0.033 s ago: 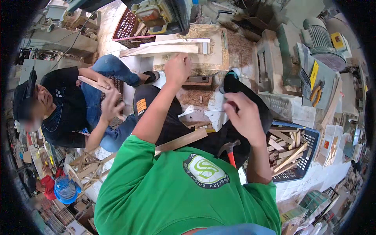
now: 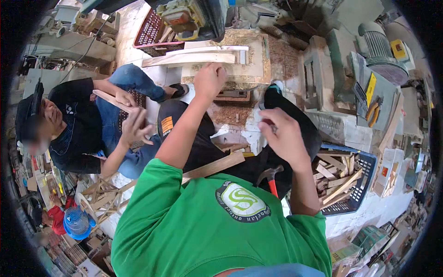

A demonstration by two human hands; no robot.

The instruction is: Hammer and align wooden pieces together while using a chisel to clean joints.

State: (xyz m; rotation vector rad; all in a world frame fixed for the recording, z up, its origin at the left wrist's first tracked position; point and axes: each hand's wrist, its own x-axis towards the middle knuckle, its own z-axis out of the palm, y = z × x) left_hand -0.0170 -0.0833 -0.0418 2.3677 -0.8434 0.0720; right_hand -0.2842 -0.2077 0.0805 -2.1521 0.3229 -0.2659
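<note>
My left hand is raised in front of the wooden strips on a low work table. Its fingers are curled in, and whatever they may hold is hidden. To the right, my right hand hovers above my leg, thumb apart from the bent fingers, with nothing visible in it. A claw hammer with a red handle lies on my lap below that hand. Left of it, a wooden board rests across my lap.
Close on my left, a seated person holds a wood piece. A blue crate of wood offcuts stands at right, a red crate at far left. Pliers lie on a grey panel beside a motor.
My right hand has shifted very slightly left. The seated person's raised hand has moved a little, while my left hand looks nearly still.
</note>
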